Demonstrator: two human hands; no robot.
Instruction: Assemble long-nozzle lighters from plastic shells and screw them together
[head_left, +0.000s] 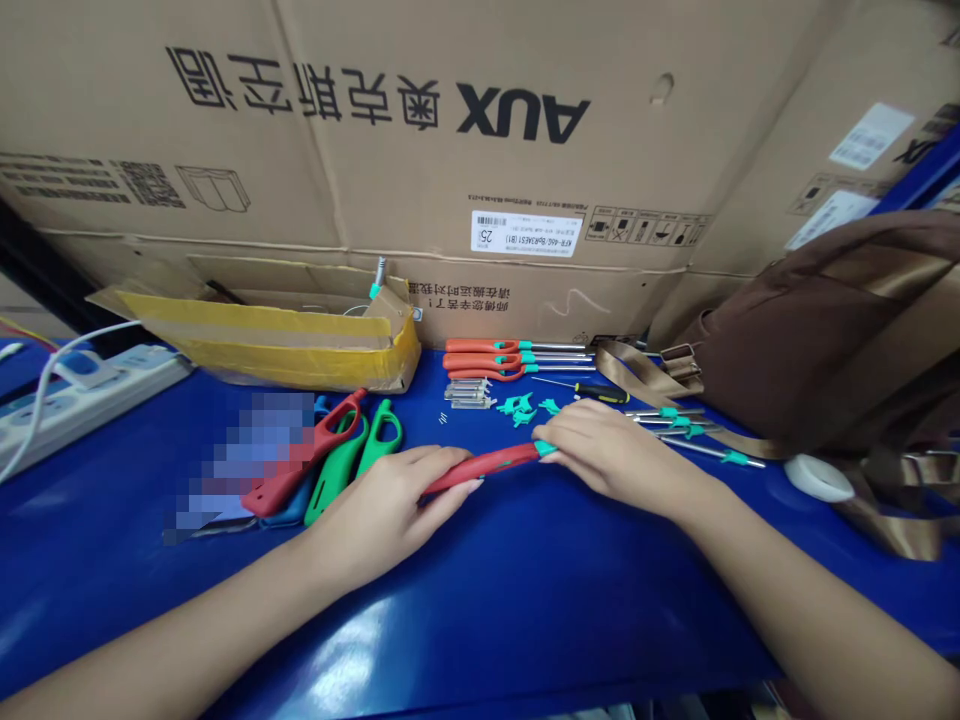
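Observation:
My left hand [382, 505] is closed round the rear of a red gas lighter [495, 461] with a long handle, held just above the blue table. At its other end, the fingers of my right hand [611, 450] pinch the teal collar [545, 449]. Any metal tube beyond that collar is hidden by the right hand. Behind the hands lie small teal plastic parts [519, 408], clear fuel tanks [469, 393] and a stack of orange-red lighters [480, 362] with metal tubes. Loose metal tubes [679, 425] with teal collars rest beyond my right wrist. Left of my left hand are red [281, 480] and green handle shells [337, 475].
A yellow-taped cardboard box [262, 345] and a white power strip [90, 400] stand at the left. Near the teal parts lies a screwdriver [604, 393]. A brown bag [810, 320] with straps and a white round object [819, 478] occupy the right. Large cardboard [420, 190] walls the back.

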